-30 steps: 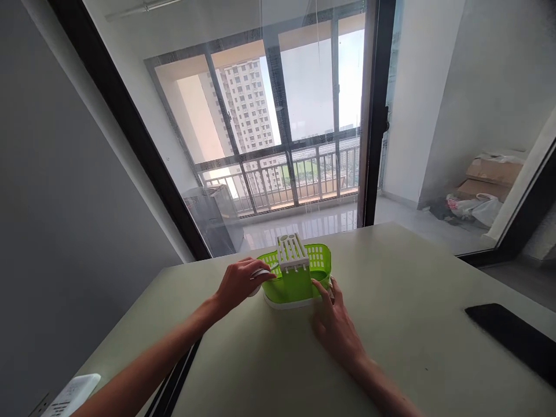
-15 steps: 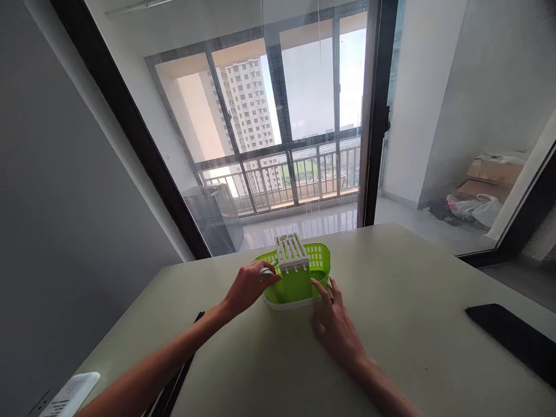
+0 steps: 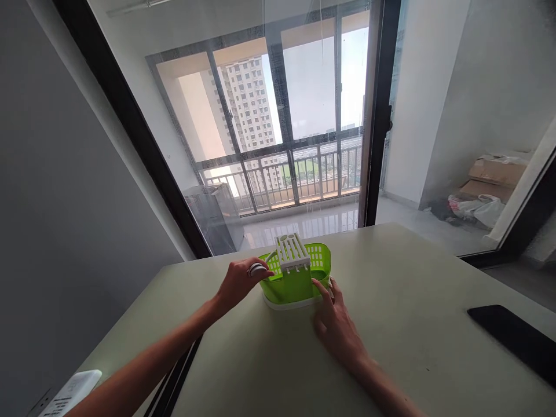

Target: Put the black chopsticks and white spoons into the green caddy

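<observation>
A green plastic basket [image 3: 321, 255] with slotted walls and a white base stands on the table. Across its middle sits a white slotted rack [image 3: 292, 250] on a green front panel, with small pegs along the front edge. My left hand [image 3: 243, 281], at the basket's left side, is closed on a slim white utensil [image 3: 257, 268] with a rounded end; its exact kind is hard to make out. My right hand [image 3: 336, 315] grips the basket's right front wall, the index finger over the rim and other fingers outside.
A pale table [image 3: 391, 324] spreads around the basket. On the right lies a flat black object [image 3: 516, 339]. A white power strip [image 3: 73, 394] is at the lower left, and dark strips [image 3: 178, 376] lie beneath my left forearm. Behind the table rises a glass door with a dark frame [image 3: 376, 145].
My left hand moved right with the white utensil to the rack's left side, then drew back left, turning the utensil. My right hand has stayed on the basket.
</observation>
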A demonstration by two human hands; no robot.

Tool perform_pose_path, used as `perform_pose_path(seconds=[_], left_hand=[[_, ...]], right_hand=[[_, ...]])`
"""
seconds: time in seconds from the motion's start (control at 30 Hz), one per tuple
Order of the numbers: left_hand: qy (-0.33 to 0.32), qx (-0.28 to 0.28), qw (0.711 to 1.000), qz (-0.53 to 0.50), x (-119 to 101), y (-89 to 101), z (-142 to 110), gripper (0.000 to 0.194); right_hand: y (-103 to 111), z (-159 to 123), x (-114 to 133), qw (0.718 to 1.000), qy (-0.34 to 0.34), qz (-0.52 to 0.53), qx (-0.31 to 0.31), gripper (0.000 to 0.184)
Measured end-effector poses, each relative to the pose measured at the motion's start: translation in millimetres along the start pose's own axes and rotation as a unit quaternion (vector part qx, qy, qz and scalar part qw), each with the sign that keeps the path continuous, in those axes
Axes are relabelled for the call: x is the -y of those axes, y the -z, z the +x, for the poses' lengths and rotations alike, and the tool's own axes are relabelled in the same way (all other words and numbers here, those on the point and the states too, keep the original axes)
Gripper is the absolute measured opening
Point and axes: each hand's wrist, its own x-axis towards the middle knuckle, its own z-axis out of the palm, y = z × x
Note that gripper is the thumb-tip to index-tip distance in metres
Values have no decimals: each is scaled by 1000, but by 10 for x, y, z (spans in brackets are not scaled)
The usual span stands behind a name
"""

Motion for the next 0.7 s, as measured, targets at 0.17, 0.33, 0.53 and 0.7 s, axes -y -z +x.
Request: perform_pose_path(seconds=[0.17,0.33,0.53,0.7], left_hand=[[1,-5,1000,9,24,39,11,28],[1,1,1000,17,18,136,94,32],[11,40,999,32,-22,329,372,39],[26,88,996,16,-8,456,633,41]], right_hand=[[16,-7,12,1000,-6,1,5,87],[-5,-8,-14,1000,-10,-3,5,87],[-8,-7,-26,1000,-8,-8,3,86],[-12,-17,-24,1000,-3,-6,-4,87]])
